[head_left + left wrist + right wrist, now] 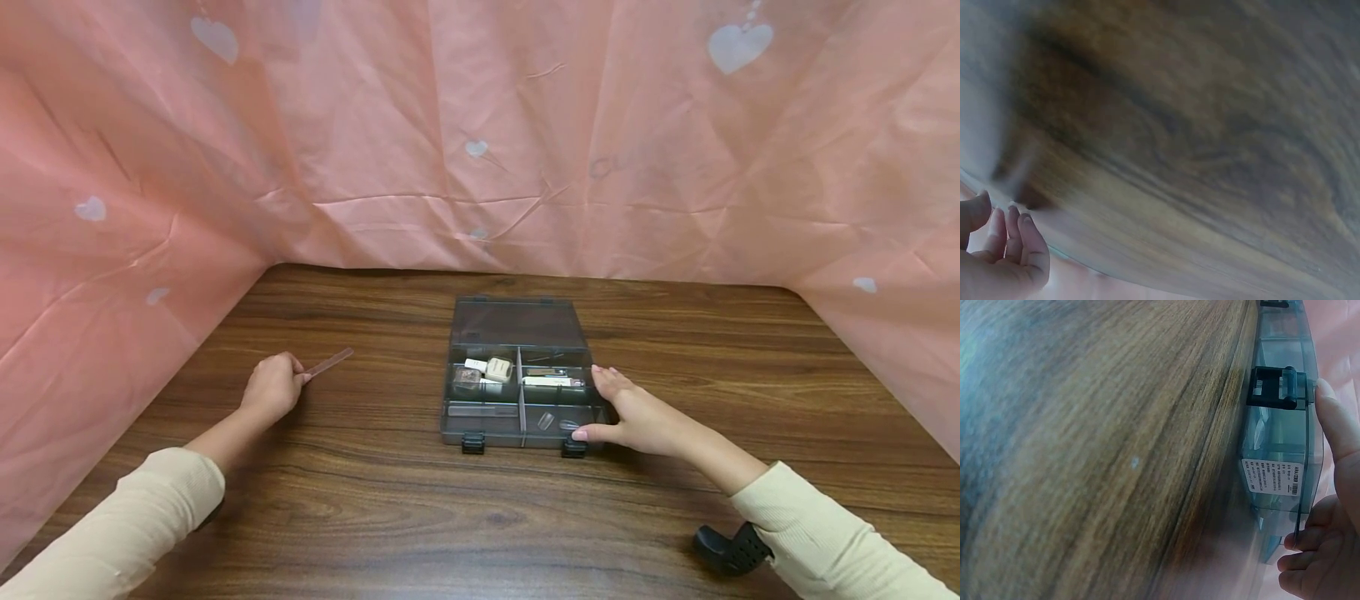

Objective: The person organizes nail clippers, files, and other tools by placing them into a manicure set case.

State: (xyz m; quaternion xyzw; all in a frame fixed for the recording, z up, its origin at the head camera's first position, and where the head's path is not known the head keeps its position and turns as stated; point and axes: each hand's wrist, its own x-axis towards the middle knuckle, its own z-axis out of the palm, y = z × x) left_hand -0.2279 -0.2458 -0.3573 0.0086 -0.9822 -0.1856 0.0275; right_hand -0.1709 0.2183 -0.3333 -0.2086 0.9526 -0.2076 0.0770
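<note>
My left hand [273, 386] is low over the left part of the table, thumb and fingers pinching one end of a thin pinkish nail file [331, 362]. The file points away to the right; in the left wrist view it is a blur beyond the fingertips. A smoky see-through divided box [483, 436] lies with its lid [517, 323] folded back. My right hand [637, 417] grips its right side, thumb at the front rim by the latch [574, 447]. In the right wrist view, the fingers [1300, 559] curl at the side wall, near a white label [1272, 477].
Inside the box lie small nail polish bottles [498, 370], a white slim tube [552, 382], clear nail tips [545, 421] and a clear strip [482, 411]. Pink heart-print cloth [525, 150] walls the wooden table [337, 500]. A black strap piece [731, 550] hangs by the right sleeve.
</note>
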